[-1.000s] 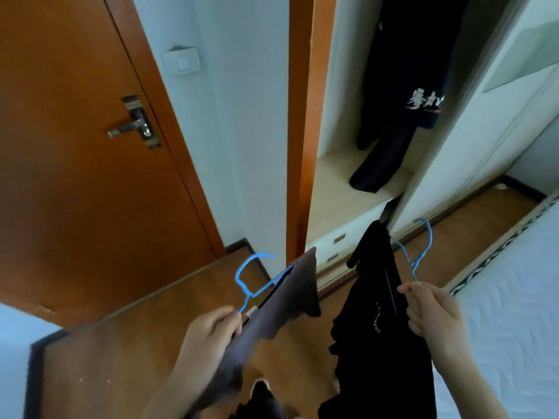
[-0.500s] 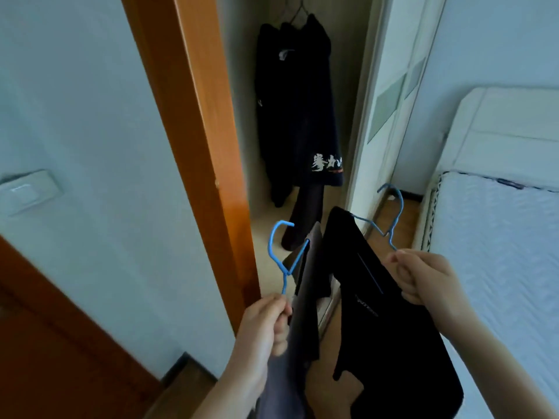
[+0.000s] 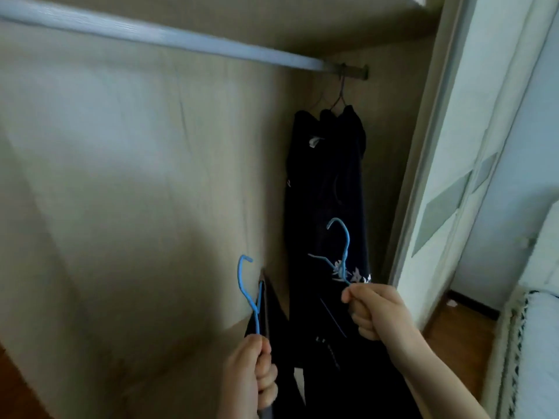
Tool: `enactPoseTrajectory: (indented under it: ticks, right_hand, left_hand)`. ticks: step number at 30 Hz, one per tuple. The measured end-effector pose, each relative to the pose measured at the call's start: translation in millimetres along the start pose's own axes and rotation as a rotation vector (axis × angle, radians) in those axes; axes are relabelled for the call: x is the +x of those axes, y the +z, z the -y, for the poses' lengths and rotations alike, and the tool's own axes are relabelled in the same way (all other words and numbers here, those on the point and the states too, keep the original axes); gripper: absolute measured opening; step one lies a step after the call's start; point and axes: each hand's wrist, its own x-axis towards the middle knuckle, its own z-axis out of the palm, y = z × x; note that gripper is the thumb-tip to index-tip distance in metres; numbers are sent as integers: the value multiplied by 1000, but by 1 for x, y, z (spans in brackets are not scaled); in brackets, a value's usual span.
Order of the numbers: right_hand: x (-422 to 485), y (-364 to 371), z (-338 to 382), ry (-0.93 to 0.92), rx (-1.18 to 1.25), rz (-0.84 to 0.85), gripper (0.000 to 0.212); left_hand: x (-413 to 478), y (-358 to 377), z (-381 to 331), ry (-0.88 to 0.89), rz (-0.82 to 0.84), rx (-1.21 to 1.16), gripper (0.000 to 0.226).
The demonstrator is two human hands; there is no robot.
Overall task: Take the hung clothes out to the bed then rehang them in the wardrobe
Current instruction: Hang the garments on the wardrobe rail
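Two blue hangers held below the wardrobe rail: left hand fingers clamped on one hanger, right hand fingers clamped on the other hanger; dark garments hang at rail's right end.

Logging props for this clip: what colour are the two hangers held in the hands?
Both hangers are light blue: left hand's and right hand's. Only the head view shows them.

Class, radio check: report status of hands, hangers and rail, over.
Left hand shut on blue hanger. Right hand shut on second blue hanger. Neither on the rail yet. Dark clothes hang at the rail's right end; rest bare.
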Motion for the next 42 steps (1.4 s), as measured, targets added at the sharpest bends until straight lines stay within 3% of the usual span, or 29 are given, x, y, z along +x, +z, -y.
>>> enactPoseTrajectory:
  ticks: [7, 13, 22, 29, 35, 42]
  right_hand:
    - [123, 6, 84, -50, 26, 328, 21]
    - [206, 51, 154, -153, 113, 432, 26]
    - [260, 116, 248, -284, 217, 508, 28]
    - [294, 156, 274, -289, 224, 501, 30]
    - [320, 169, 256, -239, 156, 500, 29]
    - [334, 169, 252, -221, 90, 537, 28]
  left_hand:
    - [65, 83, -68, 239, -162, -127, 35]
    - [80, 131, -146, 577, -199, -31, 31]
    - [97, 175, -259, 833, -229, 166, 31]
    - [117, 194, -311, 879, -279, 217, 33]
    - [148, 182, -322, 801, -339, 215, 33]
    - [157, 173, -329, 701, -249, 103, 32]
